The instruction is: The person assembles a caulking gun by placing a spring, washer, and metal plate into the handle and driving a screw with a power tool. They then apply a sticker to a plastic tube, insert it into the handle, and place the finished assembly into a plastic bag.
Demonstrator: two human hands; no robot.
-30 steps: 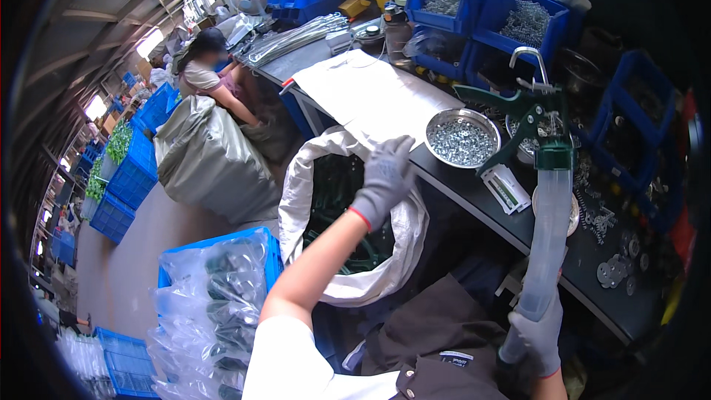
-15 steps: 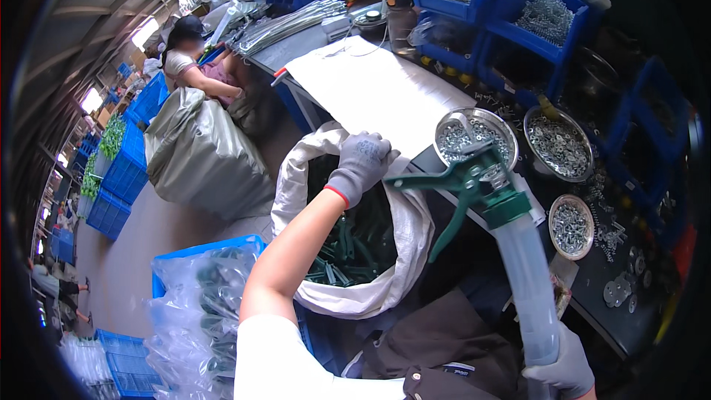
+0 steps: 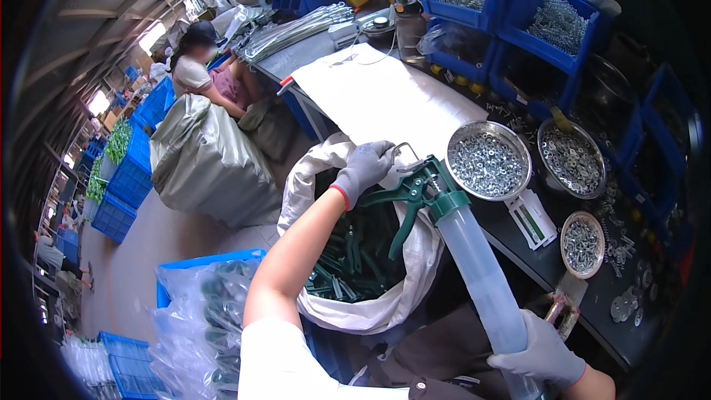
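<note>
A caulking gun (image 3: 485,289) with a long translucent barrel and a green handle and trigger slants across the right of centre, its handle end pointing away from me. My right hand (image 3: 544,352), in a grey glove, wraps round the lower barrel. At the handle end, a bent metal rod (image 3: 405,150) sticks out. My left hand (image 3: 366,167), also gloved, has its fingers closed at the rod's hooked end. Below my left forearm, a white woven sack (image 3: 389,311) stands open, with green handle parts (image 3: 348,252) inside.
Metal bowls (image 3: 459,181) of small hardware stand on the dark bench at right, near blue bins (image 3: 511,18) of fasteners. A white sheet (image 3: 370,96) covers the bench's far part. Bagged parts (image 3: 196,326) fill a blue crate at left. Beyond a large grey-green sack (image 3: 207,163), a person (image 3: 204,70) sits.
The caulking gun's handle end has swung left toward my left hand, whose fingers now meet the bent rod. My right hand has moved left and slightly up with the barrel.
</note>
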